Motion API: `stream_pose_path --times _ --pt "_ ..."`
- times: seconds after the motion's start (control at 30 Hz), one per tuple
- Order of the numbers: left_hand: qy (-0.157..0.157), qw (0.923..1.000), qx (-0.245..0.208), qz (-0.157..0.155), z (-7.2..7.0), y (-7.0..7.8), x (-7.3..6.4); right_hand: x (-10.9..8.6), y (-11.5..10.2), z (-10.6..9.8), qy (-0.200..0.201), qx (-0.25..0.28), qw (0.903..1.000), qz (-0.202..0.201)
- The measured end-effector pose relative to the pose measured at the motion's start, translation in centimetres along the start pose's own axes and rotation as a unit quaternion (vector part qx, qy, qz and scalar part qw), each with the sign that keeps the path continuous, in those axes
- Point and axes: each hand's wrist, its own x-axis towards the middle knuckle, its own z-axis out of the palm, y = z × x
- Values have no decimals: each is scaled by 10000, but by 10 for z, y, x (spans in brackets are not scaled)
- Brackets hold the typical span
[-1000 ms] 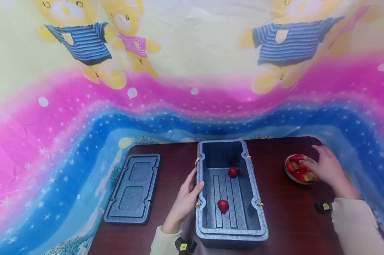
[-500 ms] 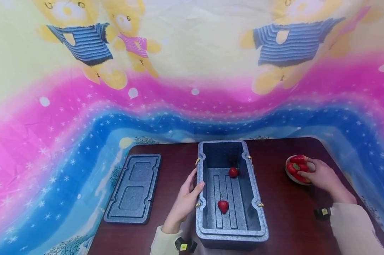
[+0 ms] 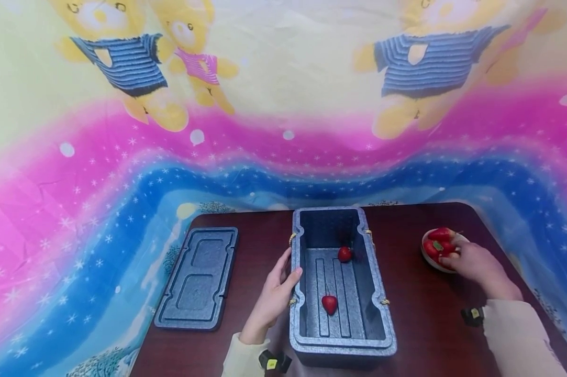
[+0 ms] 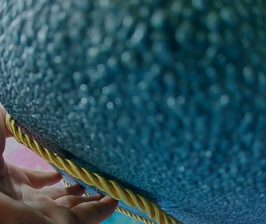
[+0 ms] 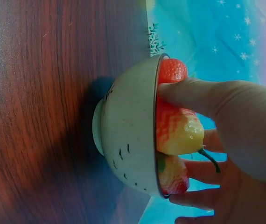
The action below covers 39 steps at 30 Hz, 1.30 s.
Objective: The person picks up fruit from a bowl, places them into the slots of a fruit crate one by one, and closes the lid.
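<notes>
A long grey-blue box (image 3: 342, 345) with gold rope (image 4: 91, 177) loops stands uncovered in the head view. Two red strawberries (image 3: 329, 304) lie apart on its floor. My left hand (image 3: 274, 296) rests against the box's left side, thumb at the rim and relaxed fingers along the outer wall. To the right, a small pale bowl (image 5: 128, 126) holds several strawberries. My right hand (image 3: 478, 267) reaches over the bowl's near right side and pinches a red-and-yellow strawberry (image 5: 184, 133) with a dark stem, thumb in front and fingers behind; it sits at the bowl's rim.
A flat grey-blue lid (image 3: 196, 283) with two recessed panels lies left of the box on the dark wooden table (image 3: 410, 314). Behind the table hangs a bright cloth (image 3: 283, 136) printed with bears and snowflakes.
My right hand has come down and left onto the bowl, and its fingers have closed on a strawberry there. My left hand and the box stay in place.
</notes>
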Motion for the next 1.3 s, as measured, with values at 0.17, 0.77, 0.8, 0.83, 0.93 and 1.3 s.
stream_pose_path --times 0.17,0.77,0.8,0.83,0.93,1.3 --pt "-6 10000 -14 -21 0 0 1 -3 -4 -4 -91 -121 9997 165" --pt "38 9999 26 -147 0 -2 -1 -5 -5 -2 234 -396 9989 -121" --pt "34 9999 28 -130 0 -2 -1 -5 -5 -2 306 -426 9985 -180" --pt "36 9999 23 -132 0 -3 -1 -5 -5 -2 364 -447 9981 -232" --pt "31 9999 12 -109 0 -2 -1 -5 -6 -4 520 -503 9968 -336" --pt "54 10000 50 -22 0 -3 -1 -9 -17 -14 772 118 9967 -221"
